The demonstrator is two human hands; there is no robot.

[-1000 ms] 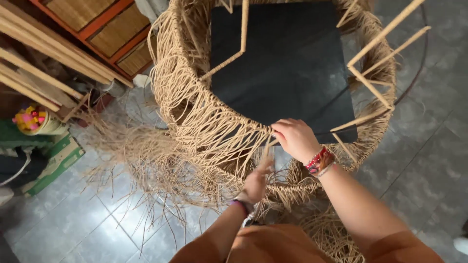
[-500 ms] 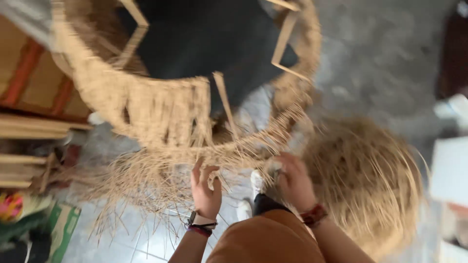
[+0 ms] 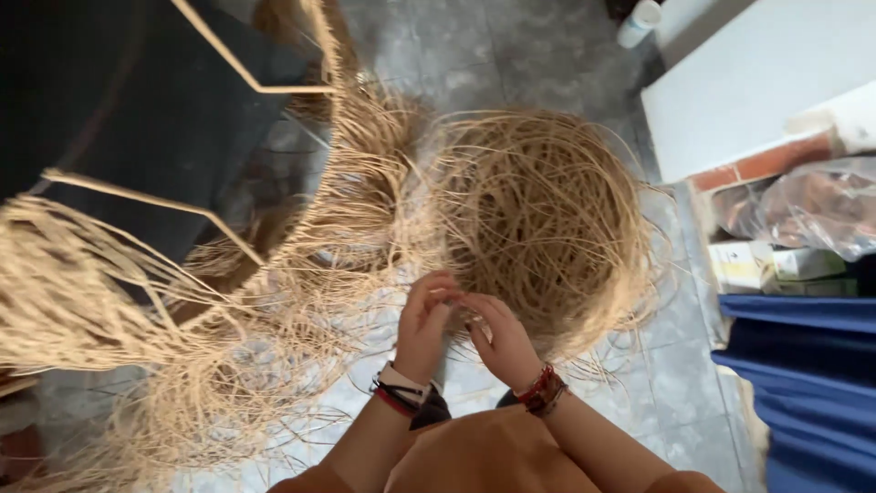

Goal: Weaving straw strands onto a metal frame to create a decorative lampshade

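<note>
a loose coil of pale straw fibre [image 3: 538,215] lies on the grey tiled floor [image 3: 538,55], right of a half-woven round frame [image 3: 301,228] whose thin wooden ribs stick out and whose unwoven strands hang in a fringe. the left hand [image 3: 424,321] and right hand [image 3: 500,340] meet at the coil's near edge, fingertips together, pinching a few thin strands between them; the exact grip is blurred. both wrists wear bands, the right one red beads. under the frame sits a dark mat [image 3: 109,110]. at the right stand a white board [image 3: 757,82], a clear plastic bag [image 3: 803,205] and blue cloth [image 3: 803,365].
</note>
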